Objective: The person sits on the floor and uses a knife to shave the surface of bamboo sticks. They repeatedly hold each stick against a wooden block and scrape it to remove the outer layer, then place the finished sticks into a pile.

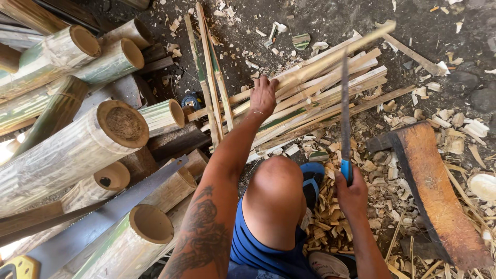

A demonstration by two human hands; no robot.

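Observation:
My left hand (263, 96) grips a long split bamboo strip (330, 56) that slants up to the right over a heap of similar bamboo strips (320, 106). My right hand (351, 191) holds the blue handle of a long machete (345, 108), its blade pointing away from me and crossing the held strip. My bare knee (276, 188) is between the two arms.
Thick cut bamboo logs (77, 150) are stacked at the left, with a hand saw (103, 217) lying across them. A curved wooden chopping block (434, 191) lies at the right. Bamboo chips (330, 212) litter the dark ground. A blue sandal (312, 178) sits by my knee.

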